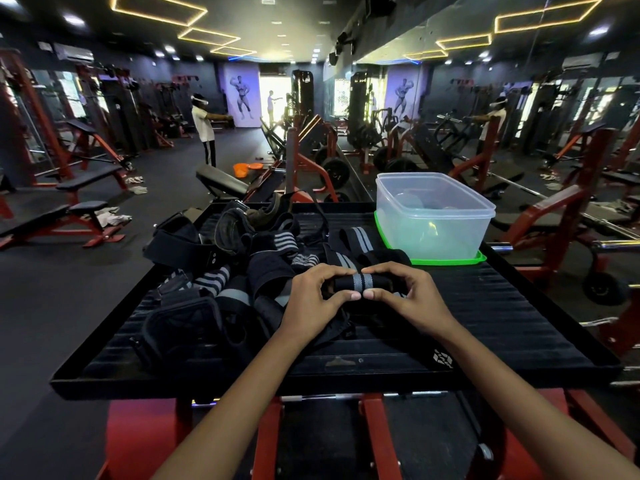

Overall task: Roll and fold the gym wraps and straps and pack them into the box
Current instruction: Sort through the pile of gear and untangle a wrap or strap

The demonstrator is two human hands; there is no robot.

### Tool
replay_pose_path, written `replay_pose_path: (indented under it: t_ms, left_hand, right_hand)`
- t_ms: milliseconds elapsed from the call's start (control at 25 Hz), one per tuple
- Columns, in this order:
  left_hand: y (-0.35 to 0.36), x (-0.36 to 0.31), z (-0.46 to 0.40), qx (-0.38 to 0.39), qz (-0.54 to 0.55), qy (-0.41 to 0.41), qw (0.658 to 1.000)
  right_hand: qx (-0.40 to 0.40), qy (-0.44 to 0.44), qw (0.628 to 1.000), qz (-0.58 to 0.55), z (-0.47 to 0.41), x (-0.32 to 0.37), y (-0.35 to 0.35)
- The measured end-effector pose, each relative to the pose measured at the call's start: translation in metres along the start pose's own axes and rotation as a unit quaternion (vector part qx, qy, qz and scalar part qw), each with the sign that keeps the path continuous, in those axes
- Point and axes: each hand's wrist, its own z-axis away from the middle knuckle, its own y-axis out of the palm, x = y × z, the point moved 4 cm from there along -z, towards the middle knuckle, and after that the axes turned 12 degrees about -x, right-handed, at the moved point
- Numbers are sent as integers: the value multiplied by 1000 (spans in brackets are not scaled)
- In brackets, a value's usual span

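Both hands on one wrap, mid-tabletop, clear box waiting at the far right.

I see the left hand and the right hand meeting over a rolled black wrap with grey stripes; the fingers of each hand are curled and clamped on the roll, thumbs nearly touching at its near side. The roll sits just above the black ribbed tabletop, at the near edge of a loose pile of wraps and straps spread to the left and behind. The clear plastic box stands open on its green lid at the far right corner, well apart from the hands. I cannot tell what lies inside it.
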Motion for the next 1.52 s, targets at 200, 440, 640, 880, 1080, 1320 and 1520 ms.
replay_pose_path:
  t_ms: [200, 440, 640, 880, 1080, 1320, 1520]
  left_hand:
    - [0, -1, 1, 8, -10, -8, 1000]
    - [4, -2, 4, 67, -16, -23, 997]
    - [6, 1, 6, 56, -37, -53, 996]
    - [16, -3, 9, 57, -80, -68, 993]
    - [23, 8, 11, 86, -83, -62, 991]
    - [10, 4, 2, 22, 66, -96, 993]
    - [5, 2, 3, 41, 127, -112, 985]
  right_hand:
    - [-4, -4, 1000, -4, -1, 1, -1]
    - [-39, 11, 999, 8, -1, -1, -3]
    - [-34, 16, 999, 22, 0, 0, 5]
    - [-68, 34, 990, 123, 0, -6, 19]
    - [-51, 18, 987, 152, 1, -6, 20]
    - [-95, 36, 994, 46, 3, -2, 8]
    - [-82, 56, 994, -55, 1, -6, 3]
